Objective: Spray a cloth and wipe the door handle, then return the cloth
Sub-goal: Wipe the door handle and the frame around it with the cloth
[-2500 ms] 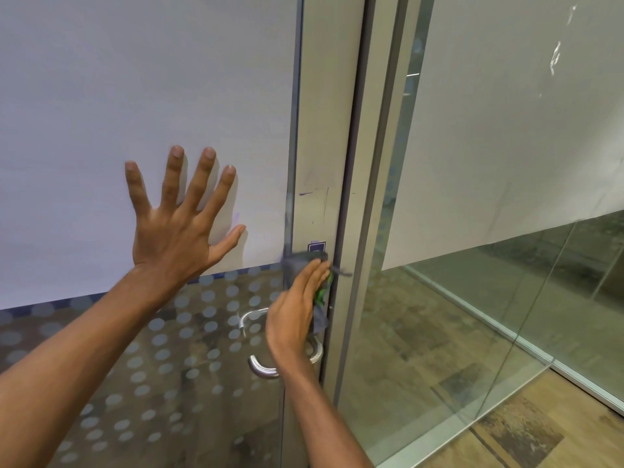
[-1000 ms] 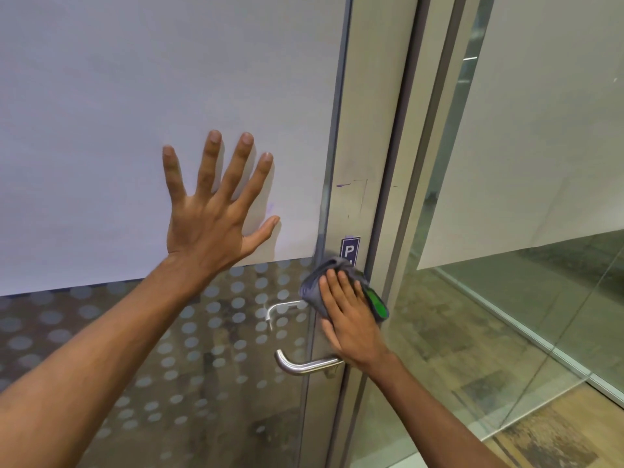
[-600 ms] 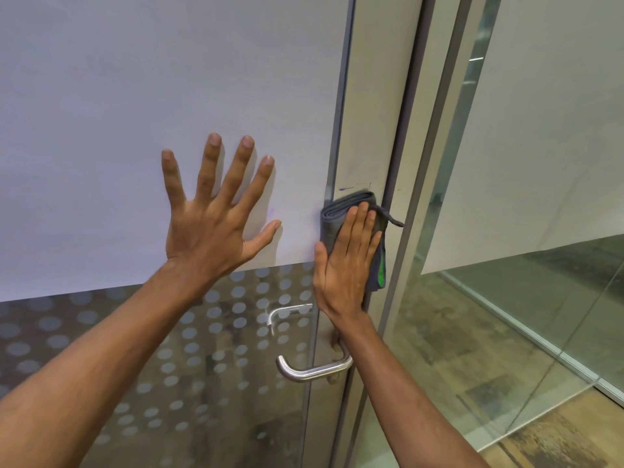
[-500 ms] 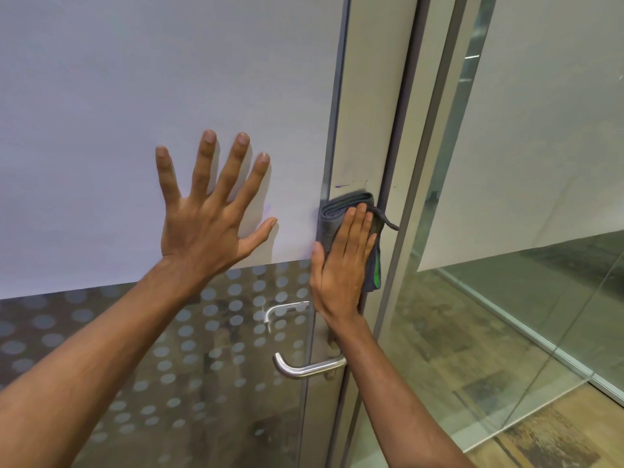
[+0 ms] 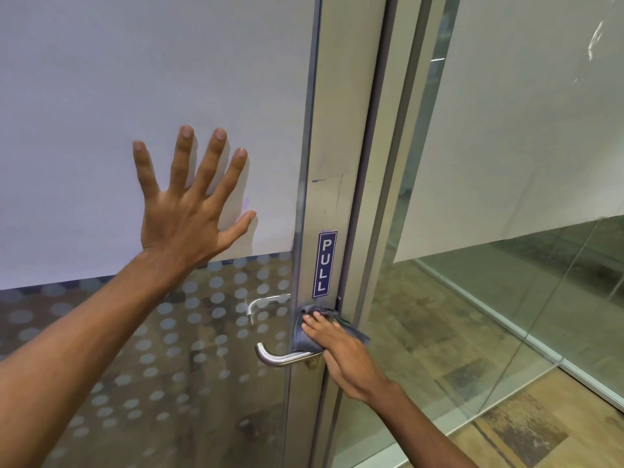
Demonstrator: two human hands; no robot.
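Fingers of the left hand [image 5: 184,217] are spreading wide and flat against the frosted white panel [image 5: 135,79] of the glass door, the palm pressing on it and the thumb angling out toward the metal door stile [image 5: 341,130]. This hand is holding nothing; it is fully open and only bracing on the panel, with its forearm reaching in from the lower left across the dotted lower glass [image 5: 189,332].

The right hand [image 5: 341,349] is lying flat, fingers together and extended, pressing the grey cloth [image 5: 305,336] against the stile just under the blue PULL sticker [image 5: 325,263]. The hand is not curling round the cloth; it is pinning it under the fingers [image 5: 317,324] and palm. The cloth is bunching under the fingertips, and one corner is sticking out to the right of the hand near the door's edge. Its lower edge is sitting right above the root of the steel door handle [image 5: 280,358], touching or nearly touching it; which of the two cannot be told. The lever of that handle is pointing left, free of both hands. A second lever [image 5: 265,302] is showing through the glass, higher and to the left, on the far side of the door.

To the right, a glass partition [image 5: 523,298] is standing over the wood-patterned floor [image 5: 506,434].
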